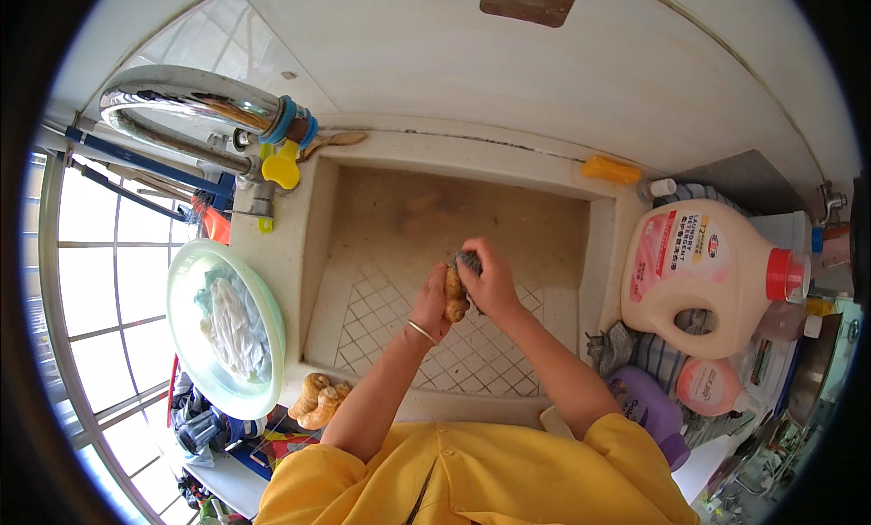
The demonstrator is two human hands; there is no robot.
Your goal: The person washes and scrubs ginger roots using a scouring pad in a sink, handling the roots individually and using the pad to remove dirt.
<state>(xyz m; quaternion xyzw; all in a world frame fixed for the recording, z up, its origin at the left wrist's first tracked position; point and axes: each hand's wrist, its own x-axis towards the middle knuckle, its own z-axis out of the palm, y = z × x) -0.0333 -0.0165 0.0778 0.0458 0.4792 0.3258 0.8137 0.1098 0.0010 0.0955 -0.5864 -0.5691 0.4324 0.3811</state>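
Observation:
Over the laundry sink (446, 382), my left hand (431, 302) grips a knobbly ginger root (455, 299) that hangs lengthwise toward me. My right hand (494, 281) holds a dark grey scouring pad (469, 259) against the root's upper end. Murky brown water (517, 232) covers the far part of the sink, and pale shapes show dimly beneath it. The near part of the bottom has a diamond grid of grooves. Another ginger piece (318, 400) rests at the sink's near left corner, by my left forearm.
A chrome faucet (197, 96) arches at the far left above a green basin (275, 321) of wet cloth. An orange block (611, 170) sits on the far right rim. Along the right stand a large laundry detergent jug (721, 253), grey mesh (610, 347) and a purple bottle (643, 406).

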